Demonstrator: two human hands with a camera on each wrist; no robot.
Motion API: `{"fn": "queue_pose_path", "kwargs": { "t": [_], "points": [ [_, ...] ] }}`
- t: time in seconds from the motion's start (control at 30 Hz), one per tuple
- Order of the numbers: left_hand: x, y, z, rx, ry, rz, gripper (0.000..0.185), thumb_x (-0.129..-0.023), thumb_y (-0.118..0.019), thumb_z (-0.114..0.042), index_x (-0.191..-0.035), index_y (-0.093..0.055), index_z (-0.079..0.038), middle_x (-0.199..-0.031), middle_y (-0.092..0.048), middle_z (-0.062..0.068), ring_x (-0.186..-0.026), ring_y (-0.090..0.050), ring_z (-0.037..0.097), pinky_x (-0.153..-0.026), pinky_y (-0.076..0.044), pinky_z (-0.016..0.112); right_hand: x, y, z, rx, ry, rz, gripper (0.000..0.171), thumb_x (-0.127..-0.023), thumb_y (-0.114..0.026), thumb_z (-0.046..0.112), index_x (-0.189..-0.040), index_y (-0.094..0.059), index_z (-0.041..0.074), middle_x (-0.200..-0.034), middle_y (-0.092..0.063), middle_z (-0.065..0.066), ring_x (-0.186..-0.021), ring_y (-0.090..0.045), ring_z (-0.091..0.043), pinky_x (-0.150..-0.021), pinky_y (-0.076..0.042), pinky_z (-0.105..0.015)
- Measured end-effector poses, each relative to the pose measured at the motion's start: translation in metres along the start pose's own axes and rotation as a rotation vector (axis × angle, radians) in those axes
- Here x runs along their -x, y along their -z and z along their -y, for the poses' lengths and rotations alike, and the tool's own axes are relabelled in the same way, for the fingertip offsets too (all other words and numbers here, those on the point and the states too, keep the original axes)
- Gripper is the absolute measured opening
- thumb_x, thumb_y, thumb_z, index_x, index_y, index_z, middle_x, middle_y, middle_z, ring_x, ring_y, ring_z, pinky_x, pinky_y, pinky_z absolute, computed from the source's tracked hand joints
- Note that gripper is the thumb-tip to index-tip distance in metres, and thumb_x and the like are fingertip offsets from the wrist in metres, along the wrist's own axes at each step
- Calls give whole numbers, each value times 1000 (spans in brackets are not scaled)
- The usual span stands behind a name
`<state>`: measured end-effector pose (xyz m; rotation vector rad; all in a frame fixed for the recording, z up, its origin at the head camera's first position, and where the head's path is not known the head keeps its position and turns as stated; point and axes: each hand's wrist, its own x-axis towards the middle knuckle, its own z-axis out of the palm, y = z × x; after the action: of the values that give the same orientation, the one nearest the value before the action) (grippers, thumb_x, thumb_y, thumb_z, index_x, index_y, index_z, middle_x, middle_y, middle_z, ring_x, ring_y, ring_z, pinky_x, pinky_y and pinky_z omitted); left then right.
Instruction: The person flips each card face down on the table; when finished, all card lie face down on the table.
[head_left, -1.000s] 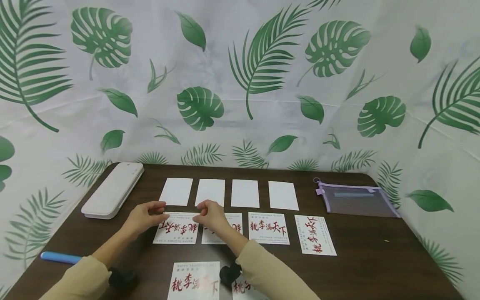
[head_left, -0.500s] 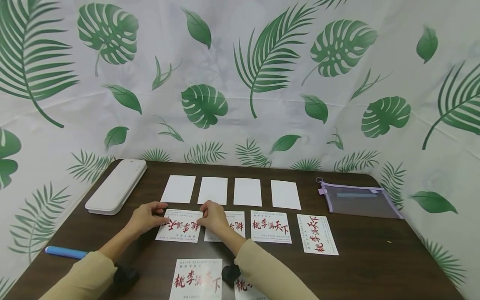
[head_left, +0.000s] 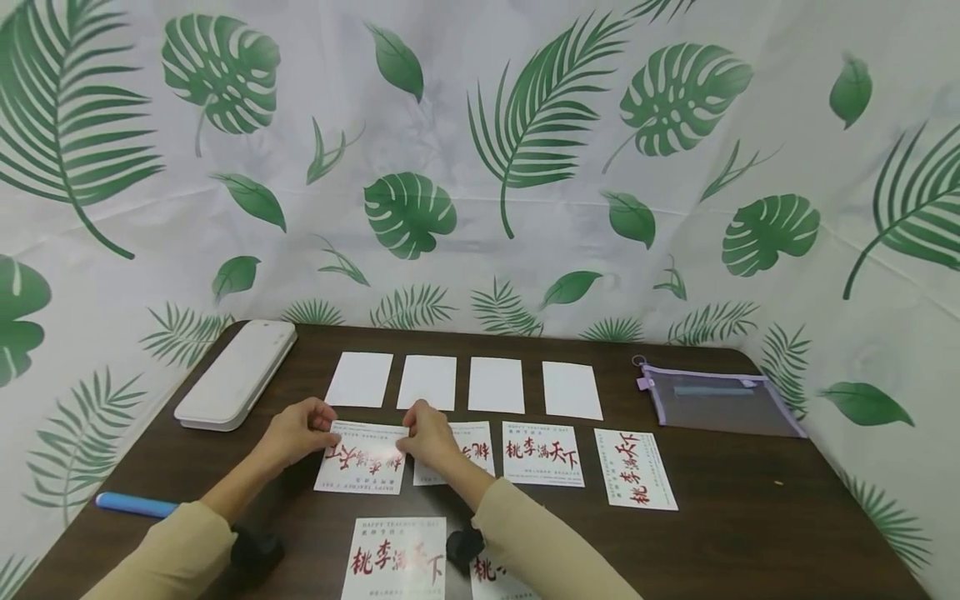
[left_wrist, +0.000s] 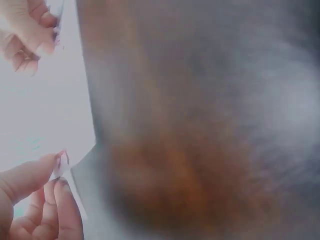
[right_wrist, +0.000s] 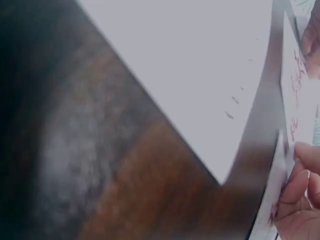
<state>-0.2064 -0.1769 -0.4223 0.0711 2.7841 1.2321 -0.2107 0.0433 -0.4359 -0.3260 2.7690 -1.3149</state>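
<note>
A white card with red Chinese lettering (head_left: 362, 467) is held between my two hands, its lettering upside down in the head view. My left hand (head_left: 294, 435) pinches its far left corner between thumb and fingers. At its right edge my right hand (head_left: 432, 440) pinches it too, partly covering the printed card (head_left: 471, 433) to the right. In the right wrist view the held card (right_wrist: 292, 95) stands tilted, apart from another card lying below. The left wrist view shows both hands' fingertips on the card's edges.
Two more printed cards (head_left: 542, 457) (head_left: 636, 471) continue the row. Blank white cards (head_left: 497, 385) lie behind. Nearer lie printed cards (head_left: 393, 562), one partly under the right sleeve. A white case (head_left: 236, 375), a blue pen (head_left: 135, 505) and a purple mesh pouch (head_left: 723, 402) lie around.
The card between my hands has tilted slightly, its near edge now lower in the head view. Both hands keep their grip. The head view has shifted a little.
</note>
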Motion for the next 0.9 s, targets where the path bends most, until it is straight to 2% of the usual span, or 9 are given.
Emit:
{"fn": "queue_pose_path", "kwargs": {
  "t": [0.1,0.27,0.4,0.47,0.53,0.67,0.9],
  "points": [
    [0,6,-2,80,7,31,31,-79,-73,-7,-103,-58,6,-81,-60,7,-72,-55,16,-61,-49,27,0,3,0,-35,-3,8,25,-73,-75,-1,-84,-54,5,-67,-49,2,-59,-44,-9,-54,-37,-21],
    [-3,15,-7,311,77,110,33,-85,-69,-12,-108,-57,7,-80,-61,0,-74,-58,11,-68,-54,27,-3,14,3,-151,7,-31,20,-77,-72,2,-89,-57,3,-67,-51,3,-57,-44,-7,-51,-37,-18],
    [-3,18,-13,488,119,109,31,-87,-66,-12,-110,-54,5,-82,-59,-3,-74,-59,8,-66,-54,23,-2,17,8,-208,44,-169,24,-78,-72,3,-97,-58,3,-74,-54,-2,-63,-48,-8,-57,-41,-19],
    [-4,16,-17,551,123,95,28,-88,-65,-10,-110,-52,4,-82,-58,-3,-73,-59,7,-64,-54,21,1,14,12,-189,106,-240,26,-78,-73,4,-99,-58,4,-77,-53,-3,-66,-49,-8,-59,-43,-19],
    [-4,13,-22,588,119,72,27,-89,-63,-8,-110,-50,5,-82,-58,-4,-71,-59,7,-63,-54,20,4,11,17,-134,200,-277,25,-77,-74,4,-97,-59,4,-77,-52,-4,-68,-48,-8,-62,-43,-18],
    [-4,8,-35,621,96,23,30,-90,-61,-6,-113,-48,7,-82,-60,-5,-69,-60,6,-62,-54,20,12,2,29,-63,337,-234,22,-76,-76,7,-92,-62,5,-75,-54,-4,-69,-46,-7,-62,-40,-15],
    [-5,1,-55,671,81,-43,29,-91,-58,-6,-113,-47,8,-84,-61,-5,-70,-60,7,-63,-54,21,18,-5,36,20,423,-257,32,-71,-82,18,-96,-64,7,-75,-56,-3,-66,-50,-12,-59,-35,-13]
  ]
}}
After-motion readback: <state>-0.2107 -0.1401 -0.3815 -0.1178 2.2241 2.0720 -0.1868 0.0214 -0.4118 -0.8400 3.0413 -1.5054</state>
